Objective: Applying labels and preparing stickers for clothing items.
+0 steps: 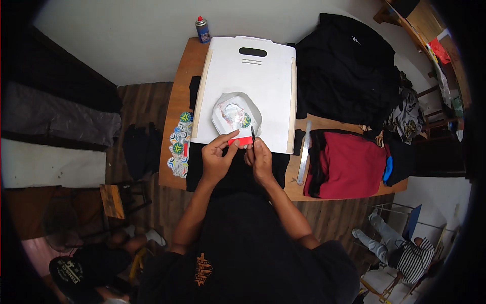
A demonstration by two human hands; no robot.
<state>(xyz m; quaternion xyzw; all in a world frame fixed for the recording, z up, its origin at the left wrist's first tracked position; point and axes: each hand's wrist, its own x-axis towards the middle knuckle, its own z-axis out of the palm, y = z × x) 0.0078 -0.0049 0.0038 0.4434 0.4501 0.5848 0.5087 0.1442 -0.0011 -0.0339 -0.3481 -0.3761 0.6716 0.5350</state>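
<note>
My left hand (216, 158) is closed, pinching a small flat piece with a red band (241, 141) between thumb and fingers. A slim dark pointed tool (253, 133) stands upright in the closed fingers of my right hand (261, 161); its exact kind is too small to tell. Both hands meet over the near edge of a white board (223, 68) with a handle slot. Just beyond them, a whitish bowl-shaped container (217, 110) sits on the board. Inside it are clear, crumpled scraps and a round green patterned sticker (246, 120).
Round patterned stickers (178, 148) lie along the table's left edge. A spray can (202, 29) stands at the far left corner. Right of the board are black garments (349, 66), a metal ruler (304, 153) and folded red cloth (352, 164). Other people sit at lower left and lower right.
</note>
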